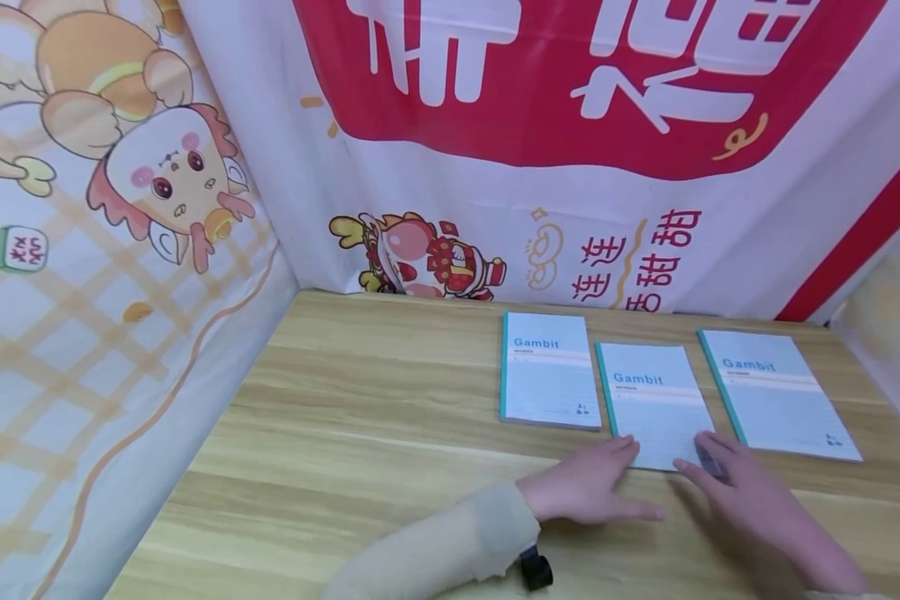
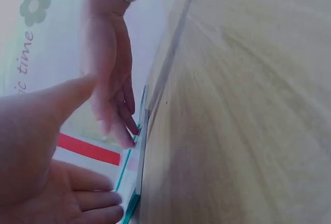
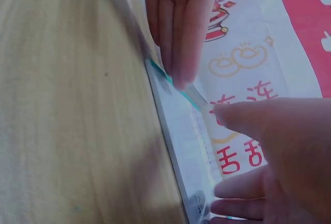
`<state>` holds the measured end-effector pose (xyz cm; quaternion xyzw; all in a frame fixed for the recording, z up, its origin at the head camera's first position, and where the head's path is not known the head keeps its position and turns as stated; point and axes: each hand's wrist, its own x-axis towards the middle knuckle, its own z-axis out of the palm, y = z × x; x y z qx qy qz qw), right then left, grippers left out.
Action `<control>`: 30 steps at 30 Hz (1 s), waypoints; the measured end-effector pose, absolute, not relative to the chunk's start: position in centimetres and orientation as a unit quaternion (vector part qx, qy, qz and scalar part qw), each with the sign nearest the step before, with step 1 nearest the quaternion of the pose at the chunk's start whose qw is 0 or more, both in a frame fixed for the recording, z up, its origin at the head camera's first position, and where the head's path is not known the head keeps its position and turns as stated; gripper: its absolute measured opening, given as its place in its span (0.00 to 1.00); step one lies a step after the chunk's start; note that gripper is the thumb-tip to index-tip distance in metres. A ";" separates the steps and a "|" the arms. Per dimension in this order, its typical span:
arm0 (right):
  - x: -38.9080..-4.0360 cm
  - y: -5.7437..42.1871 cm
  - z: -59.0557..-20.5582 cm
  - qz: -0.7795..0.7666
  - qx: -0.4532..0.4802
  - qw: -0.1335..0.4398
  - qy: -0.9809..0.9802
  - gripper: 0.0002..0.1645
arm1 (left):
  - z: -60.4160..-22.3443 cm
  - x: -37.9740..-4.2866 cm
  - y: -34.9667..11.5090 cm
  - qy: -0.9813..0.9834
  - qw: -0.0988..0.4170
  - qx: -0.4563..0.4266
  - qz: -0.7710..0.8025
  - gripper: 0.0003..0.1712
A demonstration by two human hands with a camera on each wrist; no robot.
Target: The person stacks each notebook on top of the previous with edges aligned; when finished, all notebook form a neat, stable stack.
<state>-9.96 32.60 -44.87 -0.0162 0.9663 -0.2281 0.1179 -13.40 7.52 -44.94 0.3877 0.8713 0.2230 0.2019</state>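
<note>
Three light-blue notebooks marked "Gambit", each with a teal spine, lie flat in a row: a left notebook (image 1: 547, 383), a middle notebook (image 1: 656, 400) and a right notebook (image 1: 780, 396). The middle one sits slightly nearer to me than the left one. My left hand (image 1: 588, 483) reaches its fingertips to the lower left corner of the middle notebook, fingers extended and thumb spread. At the lower right corner of that notebook, my right hand (image 1: 750, 487) has its fingertips on the edge, fingers loosely extended. Neither hand grips anything.
The notebooks lie on a wood-grain table (image 1: 330, 467). A white cloth with a red printed panel (image 1: 570, 125) hangs along the back edge, and a patterned cloth (image 1: 120, 333) covers the left side. A dark wrist device (image 1: 536, 569) is strapped below the left sleeve.
</note>
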 end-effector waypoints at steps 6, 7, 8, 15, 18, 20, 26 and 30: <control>-11.3 34.3 -43.5 -0.280 0.041 0.119 0.952 0.60 | -45.0 -13.4 7.0 0.830 0.233 0.281 0.421 0.48; -11.5 34.6 -43.4 -0.288 0.054 0.127 0.948 0.61 | -45.0 -13.4 7.0 0.820 0.238 0.256 0.453 0.46; -11.7 34.9 -43.2 -0.296 0.063 0.132 0.944 0.61 | -45.1 -13.3 7.0 0.811 0.241 0.233 0.479 0.44; -12.7 36.3 -43.5 -0.340 0.115 0.170 0.918 0.69 | -44.9 -13.0 7.2 0.751 0.268 0.101 0.594 0.38; -12.8 36.5 -44.0 -0.354 0.129 0.178 0.909 0.71 | -45.0 -12.7 7.5 0.729 0.272 0.070 0.624 0.36; -12.9 36.5 -44.2 -0.360 0.130 0.180 0.906 0.70 | -45.0 -12.5 7.7 0.712 0.273 0.063 0.644 0.33; -13.2 36.1 -44.3 -0.356 0.119 0.171 0.911 0.68 | -45.1 -12.6 8.0 0.681 0.263 0.065 0.680 0.28; -13.3 35.9 -44.3 -0.351 0.125 0.157 0.914 0.67 | -45.2 -12.7 8.3 0.681 0.246 0.056 0.688 0.29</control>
